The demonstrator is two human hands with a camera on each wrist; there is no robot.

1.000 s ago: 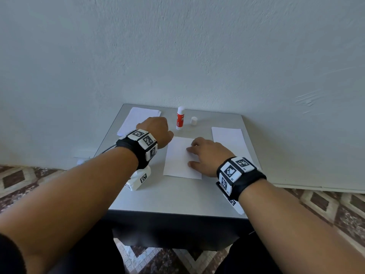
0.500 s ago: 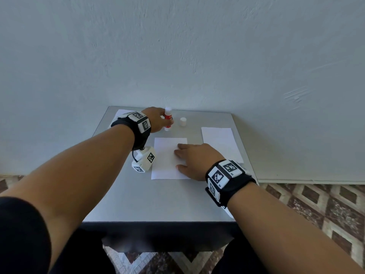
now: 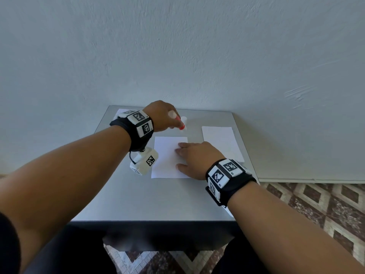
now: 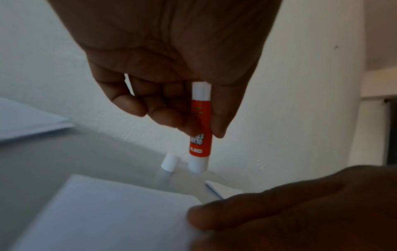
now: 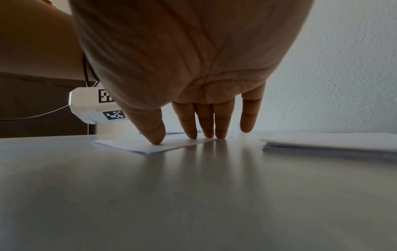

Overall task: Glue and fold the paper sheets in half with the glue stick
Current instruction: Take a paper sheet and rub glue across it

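A red and white glue stick (image 3: 177, 121) (image 4: 200, 135) is pinched between the thumb and fingers of my left hand (image 3: 161, 118) (image 4: 199, 132), lifted and tilted over the far middle of the grey table (image 3: 150, 198). Its white cap (image 3: 184, 120) (image 4: 170, 163) stands on the table just beyond. A white paper sheet (image 3: 166, 157) (image 5: 150, 146) lies in the middle of the table. My right hand (image 3: 194, 158) (image 5: 193, 134) rests flat on the sheet's right side, with straight fingertips (image 5: 156, 140) pressing it down.
A stack of white sheets (image 3: 221, 142) (image 5: 330, 144) lies at the right of the table. More paper (image 3: 122, 111) (image 4: 28, 122) lies at the far left corner. A plain wall stands right behind the table. Patterned floor tiles (image 3: 316, 204) show at the right.
My left hand reached from beside the sheet to the glue stick, gripped it and lifted it off the table, tilting it. The right hand stayed on the sheet.
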